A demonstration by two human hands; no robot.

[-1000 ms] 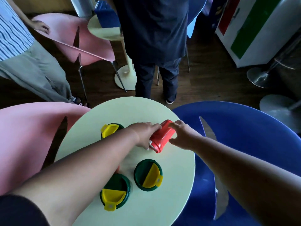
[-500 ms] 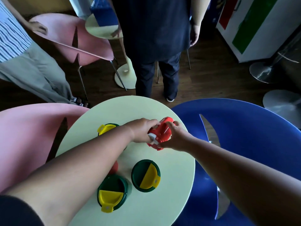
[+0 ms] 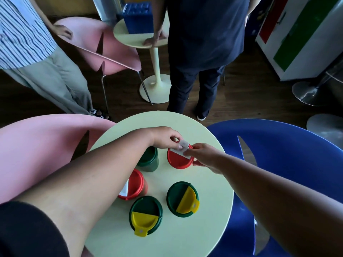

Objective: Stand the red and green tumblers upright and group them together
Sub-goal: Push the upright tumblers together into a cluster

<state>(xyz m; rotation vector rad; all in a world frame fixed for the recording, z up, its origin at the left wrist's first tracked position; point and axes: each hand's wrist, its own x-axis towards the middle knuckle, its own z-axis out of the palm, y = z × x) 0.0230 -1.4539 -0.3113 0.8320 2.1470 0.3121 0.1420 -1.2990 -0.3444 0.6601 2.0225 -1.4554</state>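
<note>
Several tumblers stand upright on the round pale table (image 3: 207, 184). A red tumbler (image 3: 178, 160) with a white lid flap stands at the far middle. My left hand (image 3: 167, 138) pinches that flap from above, and my right hand (image 3: 202, 156) holds the tumbler's right side. A green tumbler (image 3: 149, 160) stands just left of it, partly under my left wrist. Another red tumbler (image 3: 134, 184) is half hidden by my left forearm. Two green tumblers with yellow flaps stand nearer me, one at the front middle (image 3: 145, 214) and one to its right (image 3: 182, 199).
A pink chair (image 3: 37, 154) touches the table's left side and a blue chair (image 3: 282, 164) its right. A person in dark clothes (image 3: 200, 52) stands just beyond the table. A second small table (image 3: 137, 38), another pink chair and a person in a striped shirt are farther back.
The red tumbler, lying tilted in both hands earlier, now stands upright on the table. My left hand has shifted up onto its white flap. The camera view has tilted slightly.
</note>
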